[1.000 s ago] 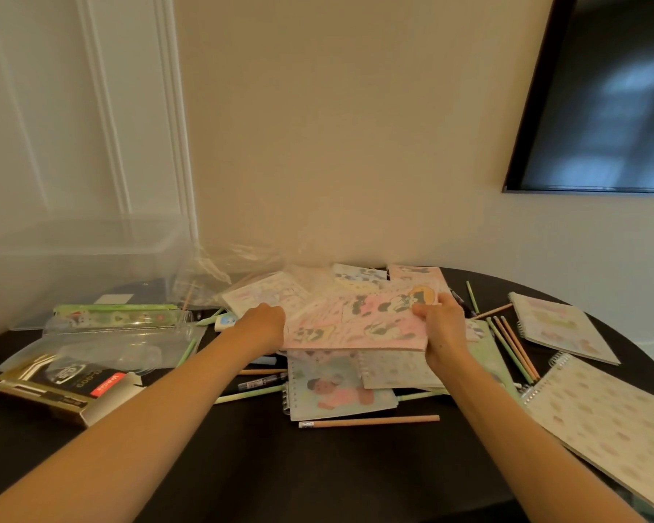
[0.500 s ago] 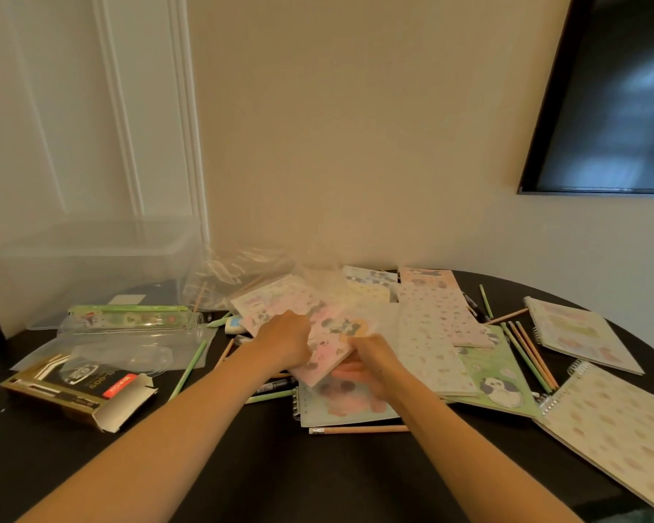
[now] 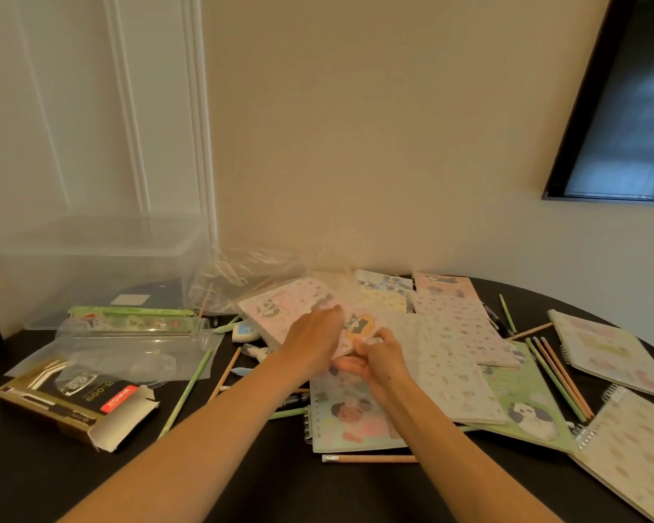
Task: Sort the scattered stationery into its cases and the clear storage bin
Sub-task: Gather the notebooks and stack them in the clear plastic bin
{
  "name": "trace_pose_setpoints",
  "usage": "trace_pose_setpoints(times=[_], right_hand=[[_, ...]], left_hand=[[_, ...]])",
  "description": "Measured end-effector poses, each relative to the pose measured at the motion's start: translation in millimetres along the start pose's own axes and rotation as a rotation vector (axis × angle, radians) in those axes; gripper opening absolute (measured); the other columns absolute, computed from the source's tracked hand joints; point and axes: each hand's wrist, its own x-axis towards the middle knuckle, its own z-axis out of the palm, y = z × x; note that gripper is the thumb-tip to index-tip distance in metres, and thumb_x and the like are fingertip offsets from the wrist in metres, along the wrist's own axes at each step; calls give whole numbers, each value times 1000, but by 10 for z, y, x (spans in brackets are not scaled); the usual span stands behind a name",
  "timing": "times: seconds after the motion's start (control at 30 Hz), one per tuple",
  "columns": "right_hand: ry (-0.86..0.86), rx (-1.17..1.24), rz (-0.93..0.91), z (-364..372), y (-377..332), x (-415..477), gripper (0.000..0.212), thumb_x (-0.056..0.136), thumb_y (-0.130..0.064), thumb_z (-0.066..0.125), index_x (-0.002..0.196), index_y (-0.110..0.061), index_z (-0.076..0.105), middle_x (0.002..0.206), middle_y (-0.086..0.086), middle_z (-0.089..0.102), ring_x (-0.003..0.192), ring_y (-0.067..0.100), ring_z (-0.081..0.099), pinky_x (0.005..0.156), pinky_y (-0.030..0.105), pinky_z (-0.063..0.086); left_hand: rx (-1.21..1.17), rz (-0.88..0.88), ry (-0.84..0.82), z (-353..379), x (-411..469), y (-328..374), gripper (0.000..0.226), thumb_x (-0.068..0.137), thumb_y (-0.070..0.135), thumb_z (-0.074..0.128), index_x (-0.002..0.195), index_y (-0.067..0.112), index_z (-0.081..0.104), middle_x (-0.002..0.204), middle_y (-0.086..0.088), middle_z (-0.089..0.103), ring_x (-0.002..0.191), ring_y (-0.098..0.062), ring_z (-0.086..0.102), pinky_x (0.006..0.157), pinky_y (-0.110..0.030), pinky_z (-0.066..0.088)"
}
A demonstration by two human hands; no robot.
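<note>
bare table (image 3: 265,485) nearside, notebooks (image 3: 612,345) crowding right

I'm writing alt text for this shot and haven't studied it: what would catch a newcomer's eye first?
Both hands, the left hand and the right hand, meet at the centre of the dark table, holding a pink sticker sheet over a heap of patterned notebooks. At far left stands the clear storage bin, with a torn gold box in front.

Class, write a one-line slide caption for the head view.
Both hands hold a sticker sheet above scattered notebooks and pencils; clear bin waits left.
</note>
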Motion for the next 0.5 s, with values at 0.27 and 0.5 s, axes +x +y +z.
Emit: trace_pose_setpoints(times=[0.27, 0.5], right_hand=[[59, -90, -3, 341, 157, 243, 24, 85, 16, 41, 88, -7, 46, 69, 14, 53, 49, 21, 54, 42, 29, 41], [66, -507, 59, 167, 143, 288, 20, 87, -4, 57, 80, 12, 65, 76, 26, 69, 64, 30, 68, 68, 42, 58]], left_hand=[[-83, 20, 106, -70, 2, -70, 27, 101, 17, 29, 106, 1, 49, 97, -17, 59, 89, -36, 55, 65, -36, 34], [-144, 61, 69, 154, -21, -204, 15, 98, 17, 38, 99, 9, 50, 91, -12, 60, 82, -32, 56, 60, -33, 36]])
